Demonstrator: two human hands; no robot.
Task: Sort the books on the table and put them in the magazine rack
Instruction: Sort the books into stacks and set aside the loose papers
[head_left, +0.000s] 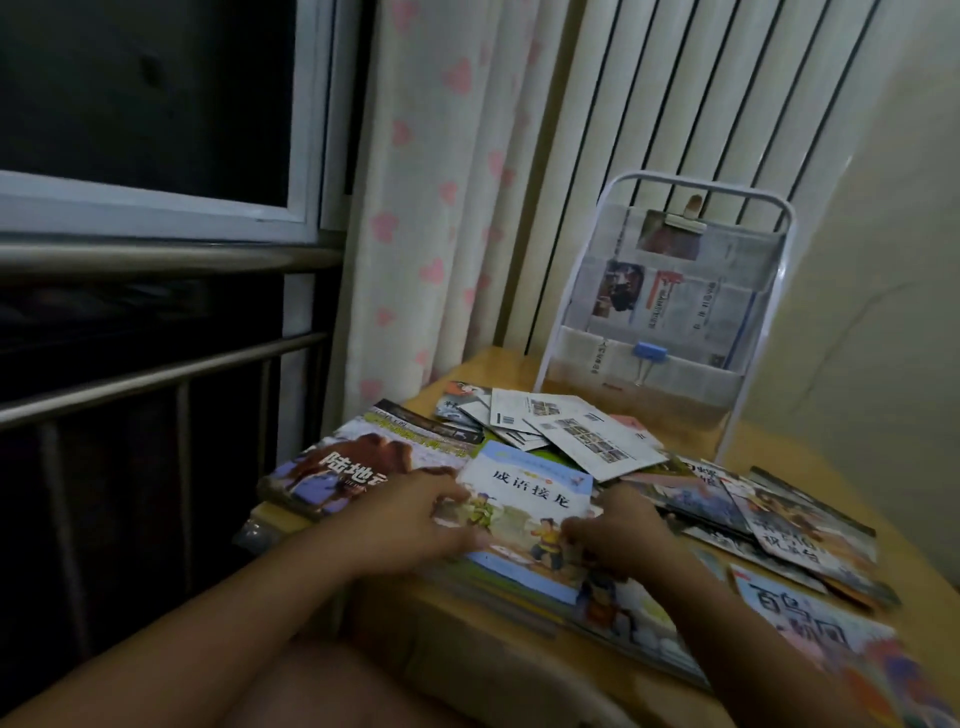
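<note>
Two bare forearms come into view from the lower edge, and no sleeve shows on either one up to the frame's border. The left hand (415, 519) and the right hand (621, 535) wear no gloves, and no ring, watch or band is visible on the fingers or wrists. The dim light and blur hide the nails and finer detail. A bare knee or thigh (332, 686) shows low between the arms, uncovered where visible.

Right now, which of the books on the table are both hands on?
The blue-bordered book with the white title panel and cartoon children. The left hand grips its left edge, the right hand its right edge; the other books lie untouched around it.
</note>
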